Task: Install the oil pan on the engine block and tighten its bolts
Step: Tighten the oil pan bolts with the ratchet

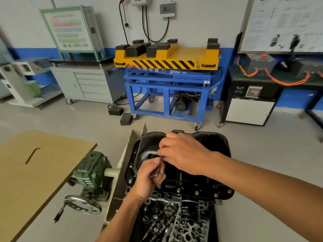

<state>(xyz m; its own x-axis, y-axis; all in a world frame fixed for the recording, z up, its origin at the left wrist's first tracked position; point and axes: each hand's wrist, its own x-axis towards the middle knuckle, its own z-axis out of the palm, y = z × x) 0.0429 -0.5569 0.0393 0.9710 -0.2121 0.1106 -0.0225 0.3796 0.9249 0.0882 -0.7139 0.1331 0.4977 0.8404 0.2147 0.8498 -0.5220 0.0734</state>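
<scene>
- The left hand (150, 179), in the lower centre of the frame, has its fingers curled round a slim metal piece (158, 165), which is too blurred to identify.
- The right hand (182, 152) reaches in from the lower right, palm down, and pinches the upper end of the same piece.
- Both hands hover over the black oil pan (218, 154), which sits on the engine block (188, 215) at lower centre.
- Bolts (196, 192) stand in the pan's near flange.
- A green gearbox (90, 170) with a handwheel (82, 204) sits just left of the engine.
- A hex key (32, 155) lies on the desk (26, 186) at the left.
- A blue cart (167, 95) stands at upper centre.
</scene>
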